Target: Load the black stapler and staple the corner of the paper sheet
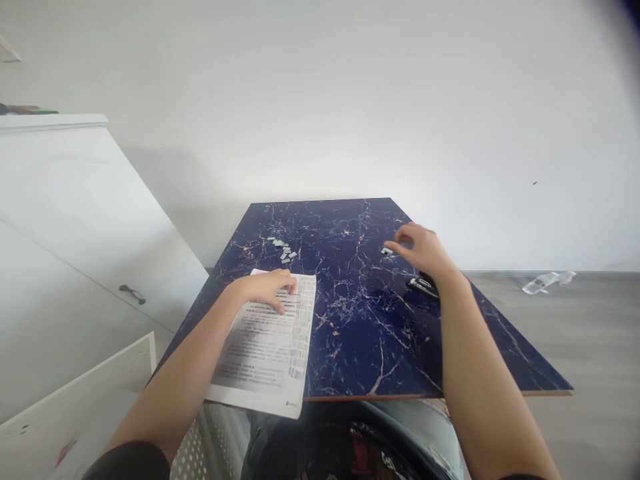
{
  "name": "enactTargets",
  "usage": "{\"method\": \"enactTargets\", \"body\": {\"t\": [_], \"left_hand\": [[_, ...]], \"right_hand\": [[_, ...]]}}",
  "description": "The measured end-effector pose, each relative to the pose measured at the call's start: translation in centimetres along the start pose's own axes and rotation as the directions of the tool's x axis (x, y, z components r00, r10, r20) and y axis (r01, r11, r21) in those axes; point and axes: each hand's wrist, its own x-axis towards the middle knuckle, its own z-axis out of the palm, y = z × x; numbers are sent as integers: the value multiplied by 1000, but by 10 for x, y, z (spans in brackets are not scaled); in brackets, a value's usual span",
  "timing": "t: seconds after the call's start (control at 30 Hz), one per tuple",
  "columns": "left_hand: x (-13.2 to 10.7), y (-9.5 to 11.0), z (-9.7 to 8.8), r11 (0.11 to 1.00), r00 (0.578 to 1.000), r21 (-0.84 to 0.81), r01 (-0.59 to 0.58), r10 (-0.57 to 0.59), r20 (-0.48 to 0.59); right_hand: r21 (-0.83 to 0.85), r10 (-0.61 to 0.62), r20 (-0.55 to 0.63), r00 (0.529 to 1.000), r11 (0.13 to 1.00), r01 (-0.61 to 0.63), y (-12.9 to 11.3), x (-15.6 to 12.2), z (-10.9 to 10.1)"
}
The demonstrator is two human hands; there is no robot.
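Paper: The paper (260, 353) lay flat on the left part of the table (345, 360), its near edge overhanging the front.
Paper handling: It was judged light and flexible, easily creased, and likely to slide if unheld; the overhanging near edge offered the easiest hold.
Left hand: The left hand (270, 291) rested on the far part of the paper, fingers partly bent, thumb spread; it pressed from above and grasped nothing.
Right bits: The right bits (387, 251), small and pale, lay at the right thumb tip.
Bit handling: They were judged light, stiff and easily dropped; a fingertip pinch along the sides suited them.
Right hand: In the right hand (417, 247), thumb and forefinger curved toward each other at the right bits; whether they gripped one could not be told.
Left bits: The left bits (287, 249) lay loosely grouped just beyond the paper.
Black tool: The black tool (423, 287) lay beside the right wrist, partly hidden.
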Motion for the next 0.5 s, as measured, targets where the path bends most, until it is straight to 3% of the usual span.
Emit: {"method": "enactTargets", "body": {"t": [0.07,0.1,0.17,0.23,0.3,0.37,0.5], "left_hand": [[1,10,2,999,999,18,-42,42,-6],[2,14,2,998,998,29,-56,56,-8],[4,19,3,996,997,50,-68,69,-20],[6,20,5,996,997,68,-66,69,-36],[8,19,7,995,996,80,-57,62,-57],[10,19,10,995,994,91,-40,48,-93],[12,21,12,995,985,96,-8,24,-169]], "right_hand": [[68,-141,98,985,989,135,-30,4,15],[110,-237,171,956,969,221,-46,4,24],[223,-445,297,845,893,391,-75,2,42],[343,-586,369,721,807,480,-99,-2,60],[408,-654,400,642,754,514,-117,-8,76],[405,-690,416,592,723,560,-128,-12,89],[322,-693,459,556,713,623,-126,-12,100]]}}
